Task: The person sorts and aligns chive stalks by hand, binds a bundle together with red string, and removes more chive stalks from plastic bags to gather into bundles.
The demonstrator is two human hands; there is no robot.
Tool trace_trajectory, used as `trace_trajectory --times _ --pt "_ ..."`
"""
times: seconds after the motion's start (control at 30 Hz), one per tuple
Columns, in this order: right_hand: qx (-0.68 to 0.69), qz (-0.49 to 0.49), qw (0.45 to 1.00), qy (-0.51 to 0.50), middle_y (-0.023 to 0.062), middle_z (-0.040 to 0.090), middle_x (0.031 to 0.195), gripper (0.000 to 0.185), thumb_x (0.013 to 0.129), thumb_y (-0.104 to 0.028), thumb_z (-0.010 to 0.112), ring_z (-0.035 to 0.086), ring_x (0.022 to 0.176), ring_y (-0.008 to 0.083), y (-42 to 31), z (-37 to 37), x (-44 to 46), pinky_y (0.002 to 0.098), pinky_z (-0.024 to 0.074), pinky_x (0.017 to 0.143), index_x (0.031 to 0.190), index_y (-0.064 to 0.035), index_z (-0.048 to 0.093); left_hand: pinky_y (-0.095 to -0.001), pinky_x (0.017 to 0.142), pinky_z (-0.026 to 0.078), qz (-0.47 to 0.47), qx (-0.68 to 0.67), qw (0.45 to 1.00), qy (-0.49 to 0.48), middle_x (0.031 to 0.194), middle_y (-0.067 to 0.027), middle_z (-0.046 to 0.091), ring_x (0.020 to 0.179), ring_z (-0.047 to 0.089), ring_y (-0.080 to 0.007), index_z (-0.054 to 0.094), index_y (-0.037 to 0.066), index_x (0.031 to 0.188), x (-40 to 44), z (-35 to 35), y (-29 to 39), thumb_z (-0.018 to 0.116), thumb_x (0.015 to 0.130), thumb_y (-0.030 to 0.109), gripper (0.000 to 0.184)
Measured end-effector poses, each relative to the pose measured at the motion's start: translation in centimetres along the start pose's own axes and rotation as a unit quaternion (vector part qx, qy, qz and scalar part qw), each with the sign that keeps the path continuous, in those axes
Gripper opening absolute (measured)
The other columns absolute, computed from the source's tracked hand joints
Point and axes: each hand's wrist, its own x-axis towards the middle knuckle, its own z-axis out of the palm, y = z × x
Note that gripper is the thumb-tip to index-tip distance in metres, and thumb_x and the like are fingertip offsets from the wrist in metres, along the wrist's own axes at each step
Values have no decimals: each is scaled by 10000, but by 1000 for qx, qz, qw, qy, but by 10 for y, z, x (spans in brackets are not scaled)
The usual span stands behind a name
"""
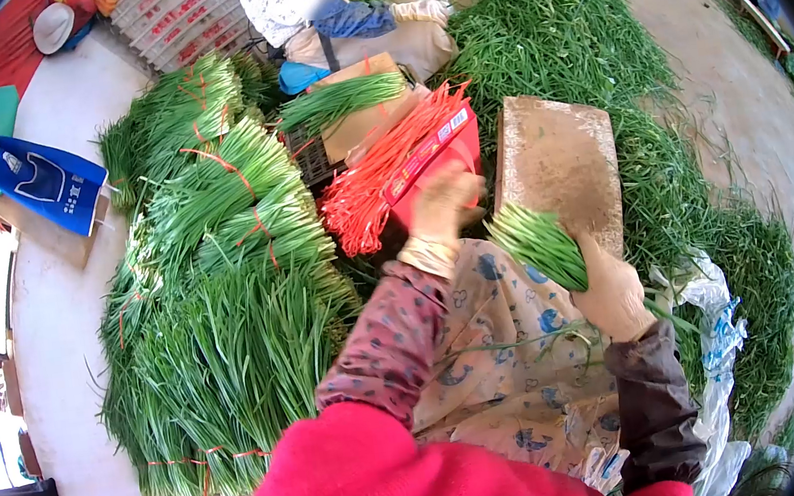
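Observation:
My right hand is closed around a bunch of garlic chives, its pale cut ends pointing up and left. The bunch is beside the lower left edge of a worn wooden board. My left hand is at the near side of a red box; motion smears its fingers, so I cannot make out whether they hold anything. Long red ties lie in a thick sheaf against the box. A patterned cloth covers my lap below both hands.
Tied chive bundles are stacked high on the left. Loose chives heap up behind and right of the board. A co-worker sits opposite, near a single bunch on another board. Clear plastic hangs at my right.

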Motion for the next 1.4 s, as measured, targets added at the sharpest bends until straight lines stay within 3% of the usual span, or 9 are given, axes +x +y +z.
trace_trajectory --times 0.1,0.13,0.23,0.43,0.63,1.1,1.23,1.3,1.4 --pt "13 30 999 -42 171 648 986 656 678 -85 721 624 909 386 7 9 -17 450 499 708 1268 -103 436 -247 778 513 205 85 971 93 986 -66 681 840 633 -153 641 50 1076 46 -96 20 684 810 -12 276" --pt "25 58 996 -62 168 648 991 684 659 -78 733 622 913 389 9 14 -21 450 499 708 1273 -113 435 -248 790 504 228 298 909 181 969 -71 677 842 630 -157 642 33 1071 65 -128 32 645 829 -27 250" --pt "49 84 992 -76 167 648 1009 709 637 -67 738 618 924 396 10 25 -26 451 497 707 1276 -125 437 -249 788 496 128 620 728 262 903 -69 684 825 622 -131 656 16 1078 80 -183 84 645 815 34 263" --pt "73 79 989 -99 179 637 1065 751 634 -44 714 618 942 394 14 46 -13 439 508 738 1321 -114 419 -380 920 481 -26 790 591 162 1140 -133 652 1077 610 -288 659 142 1166 97 -174 111 717 778 223 400" --pt "76 98 986 -111 183 635 1071 736 657 -41 686 616 951 395 15 50 -5 435 510 749 1336 -114 413 -402 889 494 -90 850 510 94 1045 -120 682 1017 628 -306 707 159 1053 115 -186 104 652 792 237 278" --pt "-61 187 980 -24 229 662 897 451 759 -108 655 648 849 392 114 25 40 464 517 686 1158 -31 460 -428 772 512 205 850 485 5 952 -168 675 902 639 -370 659 67 976 56 -86 188 542 880 136 166" --pt "-115 269 954 -63 234 664 870 553 737 -104 654 651 844 400 168 56 46 472 508 672 1237 -11 436 -381 760 521 162 843 493 -139 904 -128 698 869 675 -296 661 63 1021 43 -78 200 630 834 117 197" --pt "-131 211 951 -181 227 660 814 540 695 -56 611 653 818 393 184 81 42 469 508 656 1213 -14 461 -341 657 526 -49 853 496 -151 876 -103 710 725 676 -222 662 39 1019 32 -54 197 659 830 132 211" --pt "-96 141 963 -209 240 653 839 590 653 -70 642 638 836 416 159 78 23 479 500 689 1217 -12 480 -232 481 436 -182 581 786 -107 830 -103 702 519 564 -104 665 6 965 27 -52 211 654 849 157 191"
